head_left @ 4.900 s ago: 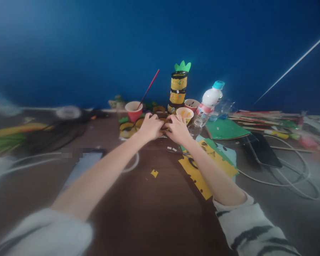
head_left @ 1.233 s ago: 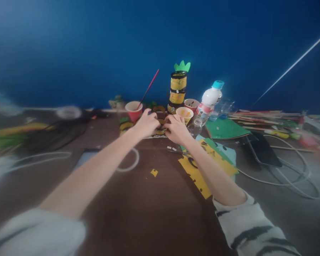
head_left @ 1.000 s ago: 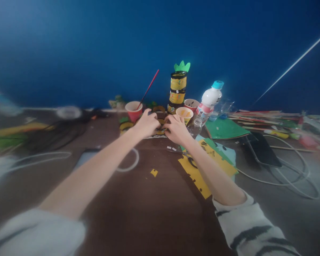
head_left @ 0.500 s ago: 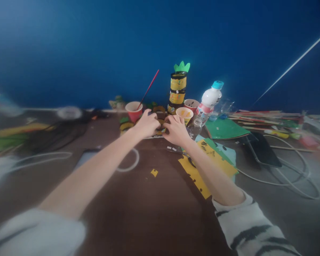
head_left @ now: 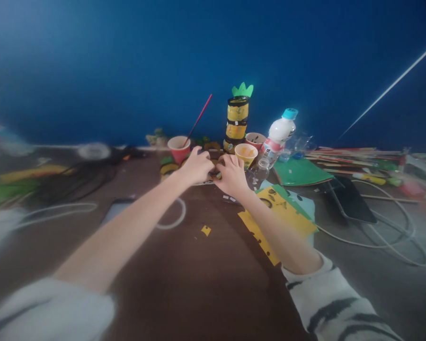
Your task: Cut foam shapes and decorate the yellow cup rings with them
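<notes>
At the back middle of the table, my left hand [head_left: 198,166] and my right hand [head_left: 232,174] meet over a small black-and-yellow piece [head_left: 216,174], mostly hidden by the fingers. Both hands have curled fingers pressed on it from either side. Just behind stands a stacked black-and-yellow tower [head_left: 237,124] topped by a green paper crown [head_left: 243,89]. Close by my right hand is a paper cup with yellow paint [head_left: 246,156]. A red cup [head_left: 179,150] holding a thin red stick [head_left: 199,116] stands behind my left hand.
A white bottle with a blue cap [head_left: 279,132] and another red cup [head_left: 255,139] stand at the back. Yellow paper [head_left: 275,222] lies under my right forearm. To the right are a green sheet [head_left: 301,171], a phone [head_left: 351,199] and a white cable [head_left: 369,245]. A yellow scrap [head_left: 206,230] lies in front.
My right hand has shifted very slightly left and down, its wrist turning a little. My left hand stays almost still at the same piece.
</notes>
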A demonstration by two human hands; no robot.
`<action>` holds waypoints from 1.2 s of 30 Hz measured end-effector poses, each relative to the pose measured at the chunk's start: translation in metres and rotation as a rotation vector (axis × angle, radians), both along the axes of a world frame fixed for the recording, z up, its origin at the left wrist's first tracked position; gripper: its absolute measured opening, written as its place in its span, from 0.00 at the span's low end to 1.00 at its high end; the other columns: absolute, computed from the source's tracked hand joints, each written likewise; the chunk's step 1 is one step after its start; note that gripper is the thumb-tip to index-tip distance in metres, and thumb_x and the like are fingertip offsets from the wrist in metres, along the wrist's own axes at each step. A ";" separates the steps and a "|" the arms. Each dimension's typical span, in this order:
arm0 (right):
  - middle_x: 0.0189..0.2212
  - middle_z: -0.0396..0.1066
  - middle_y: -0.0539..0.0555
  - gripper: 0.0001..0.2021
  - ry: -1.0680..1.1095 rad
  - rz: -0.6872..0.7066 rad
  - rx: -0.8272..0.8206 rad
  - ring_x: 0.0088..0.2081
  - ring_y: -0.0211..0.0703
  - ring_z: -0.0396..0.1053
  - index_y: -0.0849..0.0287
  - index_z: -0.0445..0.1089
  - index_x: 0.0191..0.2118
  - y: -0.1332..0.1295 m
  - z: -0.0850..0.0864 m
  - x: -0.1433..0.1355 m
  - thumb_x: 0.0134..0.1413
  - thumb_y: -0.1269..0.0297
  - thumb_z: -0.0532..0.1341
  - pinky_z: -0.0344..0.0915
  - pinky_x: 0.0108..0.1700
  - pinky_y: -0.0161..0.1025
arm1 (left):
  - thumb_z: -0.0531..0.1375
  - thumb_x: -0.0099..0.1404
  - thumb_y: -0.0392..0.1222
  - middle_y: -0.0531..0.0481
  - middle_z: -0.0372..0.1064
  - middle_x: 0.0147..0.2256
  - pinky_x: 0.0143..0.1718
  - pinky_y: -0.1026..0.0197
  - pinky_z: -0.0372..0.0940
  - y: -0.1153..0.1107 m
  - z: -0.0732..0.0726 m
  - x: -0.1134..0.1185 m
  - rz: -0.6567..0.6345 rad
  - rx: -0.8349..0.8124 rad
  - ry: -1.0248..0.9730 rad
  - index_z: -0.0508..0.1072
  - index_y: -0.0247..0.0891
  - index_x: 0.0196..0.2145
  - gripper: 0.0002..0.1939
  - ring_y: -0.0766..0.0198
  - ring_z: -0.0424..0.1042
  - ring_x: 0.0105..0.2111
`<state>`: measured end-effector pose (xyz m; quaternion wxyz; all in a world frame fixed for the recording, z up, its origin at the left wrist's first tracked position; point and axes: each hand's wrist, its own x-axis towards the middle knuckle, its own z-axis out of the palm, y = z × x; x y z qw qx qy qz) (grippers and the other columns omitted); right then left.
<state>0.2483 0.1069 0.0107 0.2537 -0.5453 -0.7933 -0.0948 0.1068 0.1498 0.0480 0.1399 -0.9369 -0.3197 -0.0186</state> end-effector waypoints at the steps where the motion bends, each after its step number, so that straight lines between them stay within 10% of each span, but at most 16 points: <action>1: 0.41 0.62 0.57 0.07 -0.001 -0.001 -0.001 0.46 0.52 0.52 0.59 0.69 0.30 0.000 0.000 0.000 0.46 0.62 0.59 0.47 0.44 0.46 | 0.55 0.55 0.40 0.48 0.71 0.27 0.50 0.45 0.43 0.000 0.000 0.000 0.001 -0.006 0.000 0.75 0.39 0.26 0.08 0.59 0.63 0.41; 36: 0.44 0.61 0.57 0.09 -0.059 0.060 -0.063 0.48 0.52 0.51 0.58 0.70 0.35 0.003 0.005 0.015 0.44 0.70 0.57 0.47 0.46 0.47 | 0.55 0.51 0.36 0.47 0.70 0.31 0.51 0.46 0.43 -0.001 0.002 -0.004 0.043 -0.066 -0.035 0.75 0.40 0.30 0.10 0.59 0.63 0.41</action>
